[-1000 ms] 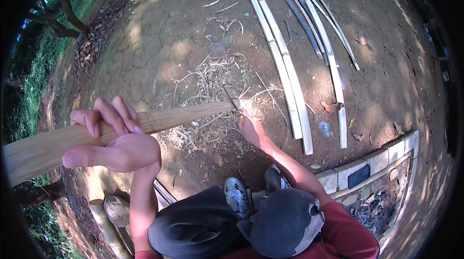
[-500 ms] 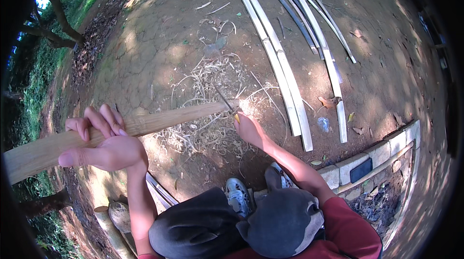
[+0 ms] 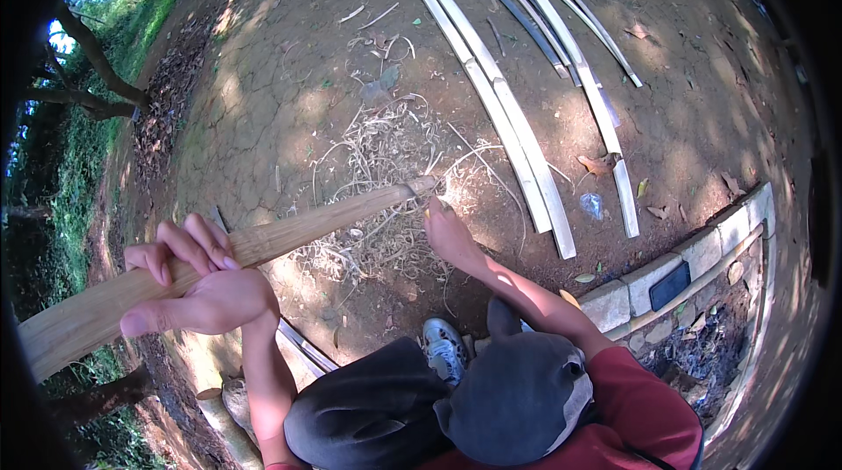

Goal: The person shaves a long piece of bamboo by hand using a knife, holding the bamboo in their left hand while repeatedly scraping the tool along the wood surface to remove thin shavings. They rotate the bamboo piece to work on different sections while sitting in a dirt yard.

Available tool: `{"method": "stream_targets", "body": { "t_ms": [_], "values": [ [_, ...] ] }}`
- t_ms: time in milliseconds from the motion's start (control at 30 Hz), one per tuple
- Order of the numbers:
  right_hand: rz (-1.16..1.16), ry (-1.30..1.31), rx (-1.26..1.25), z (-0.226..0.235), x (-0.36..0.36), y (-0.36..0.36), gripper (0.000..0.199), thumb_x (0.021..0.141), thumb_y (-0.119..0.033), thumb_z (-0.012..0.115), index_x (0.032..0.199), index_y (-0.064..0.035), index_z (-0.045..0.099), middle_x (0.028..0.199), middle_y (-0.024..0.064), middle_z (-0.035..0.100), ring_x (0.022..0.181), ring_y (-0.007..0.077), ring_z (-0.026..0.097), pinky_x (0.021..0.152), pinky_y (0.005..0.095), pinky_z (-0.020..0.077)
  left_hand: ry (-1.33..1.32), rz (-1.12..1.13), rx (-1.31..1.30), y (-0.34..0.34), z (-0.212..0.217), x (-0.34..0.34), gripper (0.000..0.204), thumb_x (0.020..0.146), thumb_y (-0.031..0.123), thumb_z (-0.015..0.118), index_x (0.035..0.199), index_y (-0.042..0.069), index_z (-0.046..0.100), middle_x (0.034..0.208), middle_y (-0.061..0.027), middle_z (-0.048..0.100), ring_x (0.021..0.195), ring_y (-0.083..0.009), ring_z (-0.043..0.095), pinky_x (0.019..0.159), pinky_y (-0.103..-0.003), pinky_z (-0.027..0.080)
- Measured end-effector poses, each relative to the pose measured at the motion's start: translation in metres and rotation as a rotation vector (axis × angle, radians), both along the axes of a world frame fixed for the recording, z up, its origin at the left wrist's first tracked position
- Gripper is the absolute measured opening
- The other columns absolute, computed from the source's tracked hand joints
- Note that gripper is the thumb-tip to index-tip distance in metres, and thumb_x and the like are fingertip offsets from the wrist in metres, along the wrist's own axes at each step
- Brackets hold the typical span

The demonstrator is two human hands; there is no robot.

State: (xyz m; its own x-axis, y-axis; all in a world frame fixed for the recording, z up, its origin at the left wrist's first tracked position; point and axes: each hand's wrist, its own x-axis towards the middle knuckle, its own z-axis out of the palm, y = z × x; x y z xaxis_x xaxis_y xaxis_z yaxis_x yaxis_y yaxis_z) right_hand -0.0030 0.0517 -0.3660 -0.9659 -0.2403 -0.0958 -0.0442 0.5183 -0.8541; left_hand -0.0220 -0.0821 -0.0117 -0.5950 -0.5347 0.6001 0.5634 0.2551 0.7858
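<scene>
A long, pale bamboo slat (image 3: 324, 214) slants from the left edge toward the middle, its narrower end at the right. My left hand (image 3: 209, 290) is closed round its broad left part, fingers over the far edge and thumb along the near side. Beside the narrow end, my right hand (image 3: 453, 238) is closed on a knife (image 3: 428, 208), of which a bit of yellowish handle shows. The blade can hardly be made out against the slat's end. Curly shavings (image 3: 390, 150) lie on the ground beneath and beyond the slat.
Several split bamboo strips (image 3: 517, 150) lie on the ground at the right. A low brick border (image 3: 605, 305) carries a dark phone (image 3: 670, 286), with ash inside it. Clear plastic (image 3: 591, 205) and dry leaves lie nearby. Cut logs (image 3: 224, 422) sit at lower left, trees beyond.
The knife's blade, a dark line across the slat's end before, now barely shows. My left hand and the slat's broad end sit slightly lower in view. The whole view has shifted a little.
</scene>
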Motion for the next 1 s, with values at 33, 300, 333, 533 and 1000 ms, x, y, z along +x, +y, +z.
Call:
{"method": "stream_targets", "body": {
  "t_ms": [33, 300, 333, 533, 1000],
  "values": [
    [-0.064, 0.047, 0.007, -0.025, -0.003, 0.003, 0.039, 0.091, -0.012, 0.049, 0.119, 0.0137, 0.041, 0.063, 0.0255, 0.060, 0.064, 0.0440, 0.063, 0.058, 0.0518, 0.0492, -0.004, 0.003, -0.007, 0.001, 0.001, -0.001, 0.066, 0.081, 0.081, 0.018, 0.076, 0.016, 0.031, 0.052, 0.0008, 0.029, 0.040, -0.0084, 0.026, 0.039, -0.020, 0.022],
    [0.120, -0.113, -0.068, 0.057, 0.007, 0.004, 0.036, 0.095, -0.015, 0.041, 0.118, 0.0138, 0.037, 0.063, 0.0260, 0.060, 0.062, 0.0446, 0.062, 0.056, 0.0528, 0.0464, -0.002, 0.046, -0.040, -0.014, 0.000, -0.001, 0.066, 0.081, 0.080, 0.018, 0.077, 0.016, 0.032, 0.053, 0.0008, 0.029, 0.040, -0.0084, 0.026, 0.038, -0.020, 0.022],
    [0.120, -0.092, -0.055, 0.053, 0.009, 0.002, 0.035, 0.095, -0.015, 0.041, 0.116, 0.0134, 0.037, 0.062, 0.0259, 0.059, 0.061, 0.0443, 0.061, 0.056, 0.0527, 0.0462, -0.004, 0.039, -0.052, -0.013, 0.000, -0.002, 0.066, 0.082, 0.080, 0.018, 0.077, 0.016, 0.032, 0.053, 0.0008, 0.029, 0.040, -0.0085, 0.026, 0.038, -0.020, 0.022],
    [0.064, -0.116, 0.034, -0.032, -0.012, 0.013, 0.033, 0.095, -0.015, 0.043, 0.113, 0.0120, 0.039, 0.061, 0.0259, 0.058, 0.060, 0.0439, 0.061, 0.054, 0.0534, 0.0461, 0.003, 0.053, -0.017, -0.007, 0.001, -0.005, 0.066, 0.082, 0.080, 0.018, 0.077, 0.016, 0.032, 0.053, 0.0006, 0.030, 0.041, -0.0084, 0.026, 0.038, -0.020, 0.021],
    [0.021, -0.092, -0.125, 0.059, -0.016, 0.025, 0.021, 0.094, -0.017, 0.048, 0.099, 0.0031, 0.049, 0.066, 0.0233, 0.057, 0.063, 0.0428, 0.059, 0.057, 0.0493, 0.0429, 0.012, 0.082, -0.030, -0.025, -0.002, -0.003, 0.066, 0.083, 0.079, 0.016, 0.077, 0.016, 0.032, 0.053, 0.0005, 0.029, 0.040, -0.0082, 0.026, 0.037, -0.019, 0.020]
  ]
}}
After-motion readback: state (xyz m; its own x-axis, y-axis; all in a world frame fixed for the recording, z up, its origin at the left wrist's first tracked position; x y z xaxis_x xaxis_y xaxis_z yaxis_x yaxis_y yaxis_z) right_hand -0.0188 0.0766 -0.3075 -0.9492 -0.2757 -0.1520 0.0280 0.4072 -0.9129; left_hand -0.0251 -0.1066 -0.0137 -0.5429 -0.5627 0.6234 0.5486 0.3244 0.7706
